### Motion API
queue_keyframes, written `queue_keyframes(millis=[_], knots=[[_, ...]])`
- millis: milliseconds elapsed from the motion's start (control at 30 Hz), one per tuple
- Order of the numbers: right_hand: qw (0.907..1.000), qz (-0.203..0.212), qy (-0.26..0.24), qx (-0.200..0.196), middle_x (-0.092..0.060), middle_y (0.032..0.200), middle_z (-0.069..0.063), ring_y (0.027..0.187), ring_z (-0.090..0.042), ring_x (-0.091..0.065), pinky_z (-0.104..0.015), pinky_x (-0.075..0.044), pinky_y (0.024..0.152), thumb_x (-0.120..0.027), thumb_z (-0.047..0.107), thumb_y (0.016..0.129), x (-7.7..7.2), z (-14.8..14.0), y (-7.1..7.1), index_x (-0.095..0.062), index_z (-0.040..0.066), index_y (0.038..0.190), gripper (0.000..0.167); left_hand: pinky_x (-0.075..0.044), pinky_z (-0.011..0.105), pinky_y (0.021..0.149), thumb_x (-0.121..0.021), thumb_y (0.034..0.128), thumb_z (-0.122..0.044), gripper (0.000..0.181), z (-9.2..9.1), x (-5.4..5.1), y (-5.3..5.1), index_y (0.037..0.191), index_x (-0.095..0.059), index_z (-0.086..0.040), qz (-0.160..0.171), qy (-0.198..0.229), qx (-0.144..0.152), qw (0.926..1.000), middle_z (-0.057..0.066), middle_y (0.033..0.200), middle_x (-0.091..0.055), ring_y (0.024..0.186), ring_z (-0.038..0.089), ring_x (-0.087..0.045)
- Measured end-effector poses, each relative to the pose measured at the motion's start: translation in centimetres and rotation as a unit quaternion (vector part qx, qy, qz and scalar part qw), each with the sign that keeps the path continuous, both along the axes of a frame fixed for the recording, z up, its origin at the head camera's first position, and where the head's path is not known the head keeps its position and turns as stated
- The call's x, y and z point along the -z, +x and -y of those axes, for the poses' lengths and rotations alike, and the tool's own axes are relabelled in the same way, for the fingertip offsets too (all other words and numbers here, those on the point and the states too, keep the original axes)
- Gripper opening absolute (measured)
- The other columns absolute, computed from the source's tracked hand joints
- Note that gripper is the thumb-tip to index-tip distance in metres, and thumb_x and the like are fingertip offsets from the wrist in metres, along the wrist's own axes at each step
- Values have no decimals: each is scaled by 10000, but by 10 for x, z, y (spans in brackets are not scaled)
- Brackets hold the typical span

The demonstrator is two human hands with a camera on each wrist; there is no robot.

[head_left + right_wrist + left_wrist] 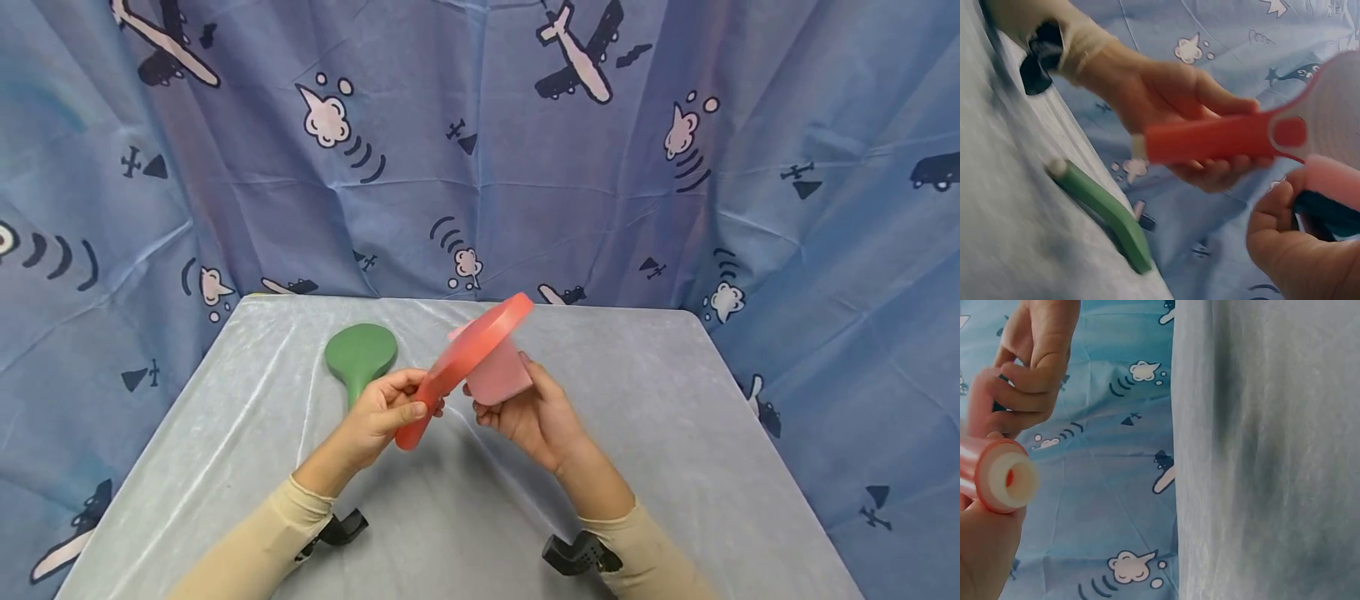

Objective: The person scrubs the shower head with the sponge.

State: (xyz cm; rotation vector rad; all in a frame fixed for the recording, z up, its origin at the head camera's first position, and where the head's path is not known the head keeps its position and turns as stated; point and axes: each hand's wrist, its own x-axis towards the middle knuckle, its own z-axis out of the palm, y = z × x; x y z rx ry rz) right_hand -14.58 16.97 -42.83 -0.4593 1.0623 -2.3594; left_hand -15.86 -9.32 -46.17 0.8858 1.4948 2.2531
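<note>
My left hand (375,421) grips the handle of a red paddle (480,342), its round head tilted up to the right. In the right wrist view the paddle's face is pale and textured, and its red handle (1210,139) has a cream end. My right hand (543,421) holds a pink block-like piece (501,377) behind the paddle's head. A dark teal part (1325,212) shows under the pink one in the right wrist view. Whether the pink piece touches the paddle cannot be told.
A green paddle (362,350) lies on the grey cloth-covered table (637,433), left of and beyond my hands. A blue curtain (420,150) printed with planes hangs behind and at both sides. Black straps with devices (341,529) sit on both wrists.
</note>
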Motion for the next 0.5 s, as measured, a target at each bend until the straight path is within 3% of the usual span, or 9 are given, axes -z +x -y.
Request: queue_keyframes(millis=[133,400,500], knots=[[9988,200,197,-412,-685,1155,-146,911,-213,-663,-326,-554,831,-245,466,1116,6,4,-1,-509,90,1360,520,-578,285,891,-648,985,-37,248,-1,2,0,1225,-664,-98,177,98,-168,9997,26,1131,-721,965,148,-702],[9979,468,-164,421,-652,1135,-140,936,-235,-622,-352,-518,881,-278,495,1108,3,-7,-6,-489,91,1325,505,-563,232,817,-682,969,-55,243,-8,1,3,1204,-655,-106,223,-211,-339,9990,26,1012,-715,906,129,-694],[9981,488,-109,360,-659,1115,-127,935,-231,-624,-349,-519,876,-274,491,1108,7,0,-4,-503,97,1318,502,-558,222,798,-688,960,-44,249,-9,2,4,1199,-650,-103,269,-184,-472,9984,18,1005,-708,900,123,-680]])
